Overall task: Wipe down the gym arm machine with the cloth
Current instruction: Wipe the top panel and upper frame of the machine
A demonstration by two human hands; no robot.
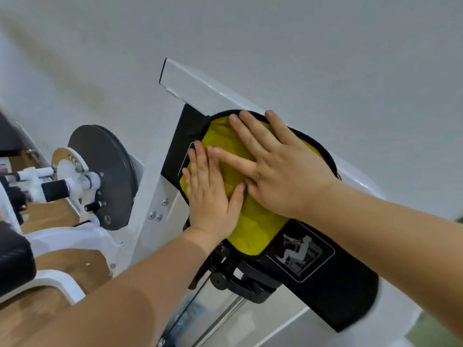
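Hands [213, 194] [280, 169] flat, fingers straight, on yellow cloth [253, 226]

Both arms reach fwd, bare; left grip [210, 194] flat, fingers straight; right grip [278, 169] flat, fingers spread, just beside it.

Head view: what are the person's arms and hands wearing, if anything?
Nothing visible. The left hand and right hand are bare: no gloves, rings or watch. No sleeve shows on either arm within the frame.
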